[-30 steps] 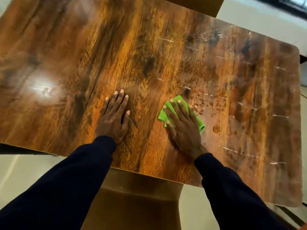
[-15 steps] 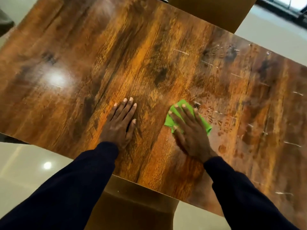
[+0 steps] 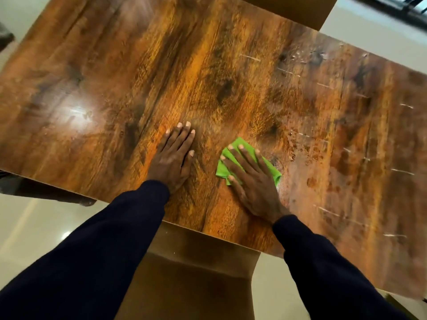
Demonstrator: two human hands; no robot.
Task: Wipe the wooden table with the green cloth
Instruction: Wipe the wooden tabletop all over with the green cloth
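"So, where's the cloth right now?"

"Under my right grip. The green cloth lies folded on the surface, near the front edge and a little right of middle. The fingers are straight and spread, pressing it flat; nothing is pinched. My left grip rests just beside it, flat on bare wood, fingers straight, holding nothing."

"How do you want to run the stroke?"

"I'd put even pressure through the whole palm, so the cloth doesn't roll out from under the fingertips, and make overlapping passes along the grain. The pale streaks and blotches begin right beside the cloth and spread over the right-hand part — that's where I judge the work lies."

"Room to move?"

"There's open wood to the right and ahead. The front edge is close behind my wrist, with a brown panel below it, so I'd stop each pull short of there or the cloth may slip off. The left grip would block a leftward sweep — I'd lift it first."
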